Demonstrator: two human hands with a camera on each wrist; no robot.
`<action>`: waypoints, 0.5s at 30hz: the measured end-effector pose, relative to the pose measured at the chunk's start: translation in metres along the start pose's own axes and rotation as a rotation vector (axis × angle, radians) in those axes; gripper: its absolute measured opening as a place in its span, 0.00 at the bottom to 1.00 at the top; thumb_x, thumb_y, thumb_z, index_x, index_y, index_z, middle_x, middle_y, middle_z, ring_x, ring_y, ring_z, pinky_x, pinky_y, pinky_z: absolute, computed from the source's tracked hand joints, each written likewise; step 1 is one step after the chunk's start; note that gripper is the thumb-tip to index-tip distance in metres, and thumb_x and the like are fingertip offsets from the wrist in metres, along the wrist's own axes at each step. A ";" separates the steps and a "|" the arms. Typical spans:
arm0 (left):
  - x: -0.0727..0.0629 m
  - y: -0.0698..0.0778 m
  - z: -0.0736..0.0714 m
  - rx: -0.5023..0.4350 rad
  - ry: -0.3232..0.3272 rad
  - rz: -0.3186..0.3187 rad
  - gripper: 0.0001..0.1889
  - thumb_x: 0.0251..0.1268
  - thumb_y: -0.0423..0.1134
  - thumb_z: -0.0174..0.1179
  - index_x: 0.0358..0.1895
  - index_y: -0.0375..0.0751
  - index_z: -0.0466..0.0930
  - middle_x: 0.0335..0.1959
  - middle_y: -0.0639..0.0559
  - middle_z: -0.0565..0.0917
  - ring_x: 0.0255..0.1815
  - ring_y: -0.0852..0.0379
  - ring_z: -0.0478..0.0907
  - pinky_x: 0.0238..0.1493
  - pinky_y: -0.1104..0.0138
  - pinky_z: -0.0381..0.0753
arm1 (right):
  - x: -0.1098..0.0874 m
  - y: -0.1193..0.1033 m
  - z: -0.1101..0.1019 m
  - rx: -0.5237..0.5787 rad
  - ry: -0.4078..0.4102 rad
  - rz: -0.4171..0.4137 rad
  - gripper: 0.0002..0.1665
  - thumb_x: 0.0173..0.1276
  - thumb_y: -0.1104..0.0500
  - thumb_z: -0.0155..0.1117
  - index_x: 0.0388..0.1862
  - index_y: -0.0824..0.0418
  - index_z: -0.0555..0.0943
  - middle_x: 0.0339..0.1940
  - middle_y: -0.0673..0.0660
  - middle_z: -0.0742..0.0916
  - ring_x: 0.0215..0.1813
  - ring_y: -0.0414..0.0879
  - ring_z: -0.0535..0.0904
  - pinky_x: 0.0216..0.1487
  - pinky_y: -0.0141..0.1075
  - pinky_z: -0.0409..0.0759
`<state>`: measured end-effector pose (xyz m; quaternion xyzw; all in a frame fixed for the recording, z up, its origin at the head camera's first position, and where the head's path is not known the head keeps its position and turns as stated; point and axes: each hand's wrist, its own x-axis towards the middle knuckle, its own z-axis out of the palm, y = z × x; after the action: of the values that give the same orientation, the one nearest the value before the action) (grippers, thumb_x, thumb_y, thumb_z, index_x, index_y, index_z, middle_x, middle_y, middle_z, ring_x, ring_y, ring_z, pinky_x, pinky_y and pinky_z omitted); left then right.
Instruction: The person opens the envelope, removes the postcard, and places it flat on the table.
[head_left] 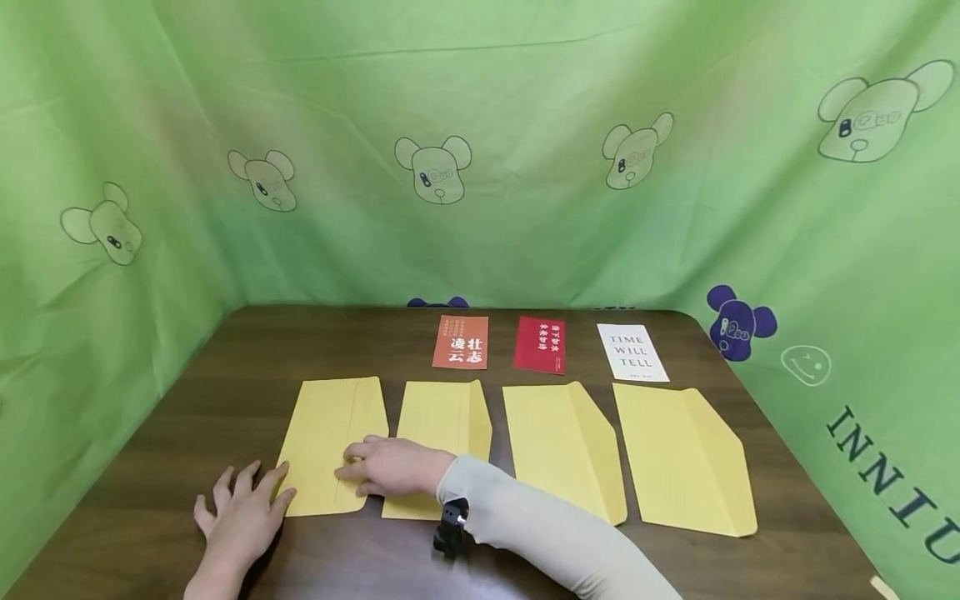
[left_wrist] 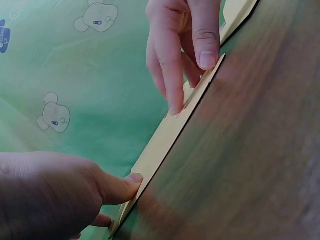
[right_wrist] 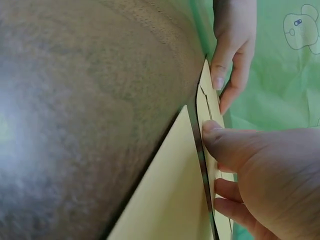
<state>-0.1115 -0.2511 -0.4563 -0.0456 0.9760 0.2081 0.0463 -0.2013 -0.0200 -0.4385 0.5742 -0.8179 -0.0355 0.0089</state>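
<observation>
The leftmost yellow envelope [head_left: 322, 433] lies flat on the table with its flap folded over along the right side. My left hand [head_left: 243, 512] rests at its left edge, fingers spread and thumb on the paper; the left wrist view shows that thumb [left_wrist: 131, 184] pressing near the end. With its fingertips on the flap, my right hand [head_left: 393, 467] reaches in from the right. In the right wrist view, the thumb [right_wrist: 215, 131] and fingers of the right hand touch the envelope [right_wrist: 204, 102]. The right forearm partly covers a second envelope [head_left: 431, 408].
Two more envelopes, a middle one [head_left: 555, 442] and a far right one [head_left: 682, 458], lie with flaps unfolded. Behind them are an orange card [head_left: 461, 342], a red card [head_left: 540, 346] and a white card [head_left: 632, 352]. Green printed cloth [head_left: 510, 242] surrounds the brown table [head_left: 225, 375].
</observation>
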 end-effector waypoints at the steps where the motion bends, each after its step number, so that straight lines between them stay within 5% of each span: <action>1: 0.000 0.000 0.000 0.002 0.001 0.002 0.28 0.75 0.50 0.52 0.71 0.38 0.67 0.71 0.25 0.56 0.71 0.20 0.38 0.58 0.23 0.32 | 0.000 0.000 -0.001 0.001 0.003 0.002 0.22 0.74 0.48 0.61 0.64 0.51 0.80 0.61 0.48 0.79 0.56 0.40 0.75 0.56 0.25 0.71; 7: 0.002 0.001 0.000 0.004 0.006 0.009 0.28 0.75 0.50 0.52 0.71 0.38 0.67 0.71 0.25 0.56 0.71 0.20 0.38 0.58 0.24 0.32 | 0.000 0.003 -0.002 0.017 0.016 0.001 0.18 0.73 0.49 0.63 0.57 0.52 0.82 0.59 0.48 0.80 0.56 0.40 0.76 0.58 0.25 0.71; 15: -0.001 0.000 -0.001 -0.001 0.018 0.004 0.27 0.75 0.49 0.53 0.70 0.38 0.68 0.70 0.25 0.57 0.71 0.20 0.38 0.58 0.23 0.33 | -0.003 0.006 0.000 0.030 0.028 -0.050 0.21 0.74 0.49 0.62 0.63 0.49 0.82 0.58 0.50 0.80 0.54 0.40 0.76 0.56 0.24 0.71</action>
<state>-0.1103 -0.2512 -0.4550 -0.0455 0.9764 0.2080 0.0370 -0.2055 -0.0156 -0.4380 0.5950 -0.8035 -0.0155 0.0110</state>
